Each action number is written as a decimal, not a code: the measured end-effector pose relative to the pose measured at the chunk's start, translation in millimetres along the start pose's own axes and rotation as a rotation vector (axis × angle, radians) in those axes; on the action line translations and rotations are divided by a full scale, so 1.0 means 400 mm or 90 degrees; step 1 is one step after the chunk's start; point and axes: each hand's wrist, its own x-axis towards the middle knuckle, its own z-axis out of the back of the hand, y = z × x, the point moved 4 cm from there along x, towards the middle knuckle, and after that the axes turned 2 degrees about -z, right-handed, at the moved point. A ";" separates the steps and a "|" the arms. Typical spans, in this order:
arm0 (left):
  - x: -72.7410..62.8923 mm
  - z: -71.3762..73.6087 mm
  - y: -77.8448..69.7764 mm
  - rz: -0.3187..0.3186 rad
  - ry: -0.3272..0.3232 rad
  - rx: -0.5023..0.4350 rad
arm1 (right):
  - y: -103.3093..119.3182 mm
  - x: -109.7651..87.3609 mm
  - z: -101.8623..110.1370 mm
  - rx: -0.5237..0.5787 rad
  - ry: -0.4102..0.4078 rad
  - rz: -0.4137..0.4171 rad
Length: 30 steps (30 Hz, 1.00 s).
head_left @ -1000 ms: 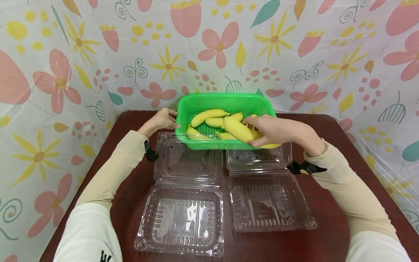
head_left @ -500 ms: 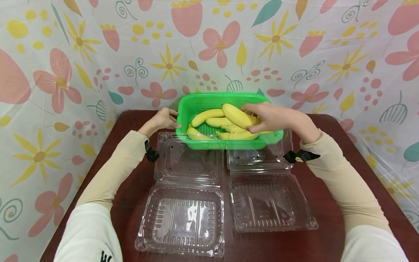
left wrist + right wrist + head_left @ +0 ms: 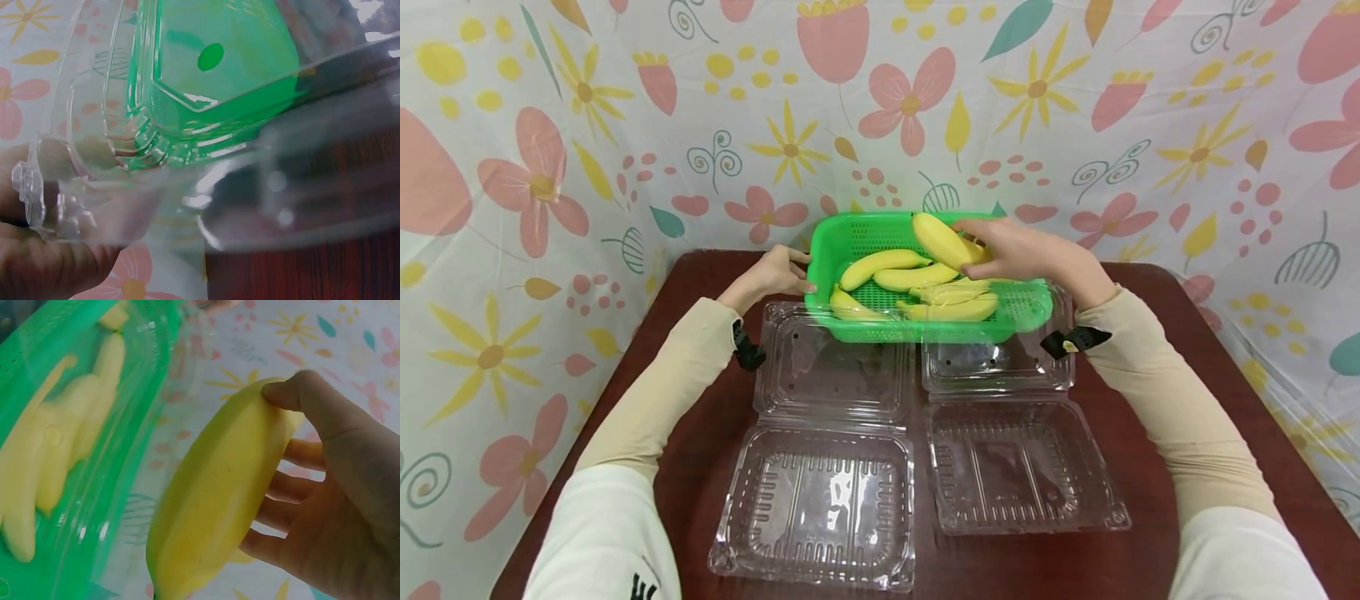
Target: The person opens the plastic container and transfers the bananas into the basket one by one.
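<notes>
My right hand (image 3: 1022,248) holds a yellow banana (image 3: 942,240) above the right part of the green basket (image 3: 820,250). In the right wrist view, the thumb presses one side of this banana (image 3: 215,494) and the fingers are round the other. Several bananas (image 3: 887,265) lie in the basket, some seen through a clear raised lid. My left hand (image 3: 772,273) grips the basket's left end. In the left wrist view, a clear plastic lid stands in front of the left hand (image 3: 59,256) and partly hides it.
Two clear hinged plastic containers stand before the basket, a left one (image 3: 820,500) and a right one (image 3: 1011,467), lids folded back against its front. Beneath is a dark red-brown table (image 3: 1000,567). A flowered cloth (image 3: 715,100) hangs behind.
My right hand has raised the banana and moved slightly back and left, uncovering more bananas in the basket. The left hand has stayed at the basket's end.
</notes>
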 end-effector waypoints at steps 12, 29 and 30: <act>-0.002 -0.005 -0.005 0.003 0.005 0.004 | -0.040 0.054 -0.048 -0.008 0.093 -0.047; -0.001 -0.013 -0.010 0.000 0.009 0.007 | -0.105 0.109 -0.105 -0.059 0.345 -0.121; -0.001 -0.012 -0.009 0.001 0.007 0.009 | -0.108 0.111 -0.107 -0.058 0.358 -0.129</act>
